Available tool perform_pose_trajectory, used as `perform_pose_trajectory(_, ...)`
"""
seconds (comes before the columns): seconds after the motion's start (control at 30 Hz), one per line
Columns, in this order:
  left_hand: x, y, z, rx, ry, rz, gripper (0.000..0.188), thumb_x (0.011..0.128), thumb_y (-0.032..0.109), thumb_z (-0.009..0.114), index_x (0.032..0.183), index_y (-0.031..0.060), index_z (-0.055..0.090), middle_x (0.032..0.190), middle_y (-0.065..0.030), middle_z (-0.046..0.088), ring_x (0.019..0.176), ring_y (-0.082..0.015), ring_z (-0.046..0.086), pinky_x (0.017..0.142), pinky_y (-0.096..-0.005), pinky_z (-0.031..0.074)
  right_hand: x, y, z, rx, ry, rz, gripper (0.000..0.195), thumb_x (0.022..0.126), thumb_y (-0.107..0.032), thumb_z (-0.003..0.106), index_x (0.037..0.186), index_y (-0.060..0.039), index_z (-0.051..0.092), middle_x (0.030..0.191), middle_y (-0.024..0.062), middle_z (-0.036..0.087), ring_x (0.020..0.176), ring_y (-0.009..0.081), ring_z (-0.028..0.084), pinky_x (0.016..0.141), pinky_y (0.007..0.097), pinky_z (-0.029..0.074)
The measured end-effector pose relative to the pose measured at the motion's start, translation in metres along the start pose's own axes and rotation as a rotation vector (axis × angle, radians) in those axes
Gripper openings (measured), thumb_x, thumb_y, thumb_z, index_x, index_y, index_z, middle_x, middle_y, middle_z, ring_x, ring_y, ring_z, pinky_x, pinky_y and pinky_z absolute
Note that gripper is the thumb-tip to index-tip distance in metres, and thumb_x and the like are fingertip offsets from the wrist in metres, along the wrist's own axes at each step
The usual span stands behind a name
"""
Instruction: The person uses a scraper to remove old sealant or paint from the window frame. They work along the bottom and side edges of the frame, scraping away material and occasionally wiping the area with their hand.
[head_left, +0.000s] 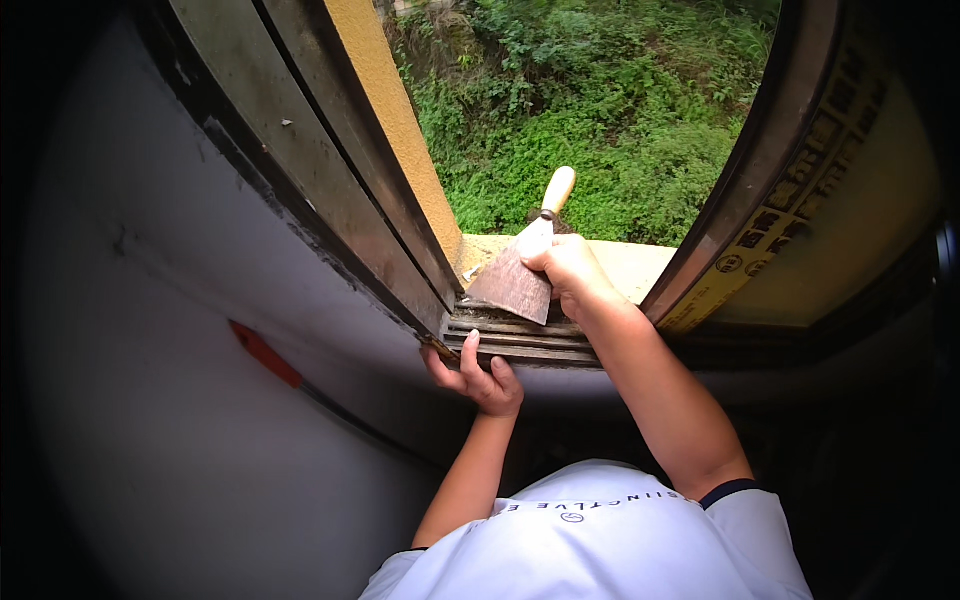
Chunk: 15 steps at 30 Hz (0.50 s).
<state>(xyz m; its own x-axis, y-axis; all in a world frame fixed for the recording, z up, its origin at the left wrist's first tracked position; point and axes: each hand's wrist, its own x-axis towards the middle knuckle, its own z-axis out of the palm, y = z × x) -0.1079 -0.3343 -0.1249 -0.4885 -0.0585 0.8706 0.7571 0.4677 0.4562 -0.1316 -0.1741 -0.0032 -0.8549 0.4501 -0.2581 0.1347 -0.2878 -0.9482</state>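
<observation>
A putty knife with a wide worn metal blade (517, 277) is pinched by that blade in my right hand (574, 274). Its pale wooden handle (559, 191) points outward and up, past the window opening. The blade's broad edge hangs over the dirty sliding-window track (517, 334), near its left corner; whether it touches is unclear. My left hand (484, 382) is at the inner edge of the window frame by that same corner. Its fingers are spread, some against the frame, and I see nothing held in it.
A metal window frame (360, 187) rises on the left, and a glazed sash (825, 225) with printed yellow tape is on the right. Outside lie a yellow ledge (630, 259) and green plants. A red-handled long tool (264, 354) leans along the white wall (150, 420).
</observation>
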Motion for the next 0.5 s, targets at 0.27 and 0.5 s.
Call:
perform_pose_trajectory(0.27, 0.000, 0.000, -0.001, -0.001, -0.018, -0.013, 0.044, 0.104, 0.035, 0.043, 0.132, 0.0013, 0.051, 0.155, -0.0310, 0.013, 0.143, -0.0437, 0.023, 0.115, -0.0538, 0.023, -0.007, -0.019, 0.009, -0.664, 0.745, -1.010, 0.007, 0.091, -0.009, 0.063, 0.097, -0.0065, 0.059, 0.083, 0.0119, 0.063, 0.077, 0.0339, 0.060, 0.070, 0.0456, 0.048)
perform_pose_trajectory(0.5, 0.003, 0.006, -0.010, 0.007, -0.053, -0.067, 0.044, 0.103, 0.033, 0.049, 0.135, 0.0032, 0.052, 0.155, -0.0293, 0.016, 0.142, -0.0421, 0.027, 0.115, -0.0512, 0.025, -0.048, -0.023, 0.013, -0.619, 0.315, -1.179, 0.009, 0.085, -0.008, 0.069, 0.094, -0.0091, 0.067, 0.082, 0.0087, 0.067, 0.075, 0.0307, 0.062, 0.065, 0.0405, 0.049)
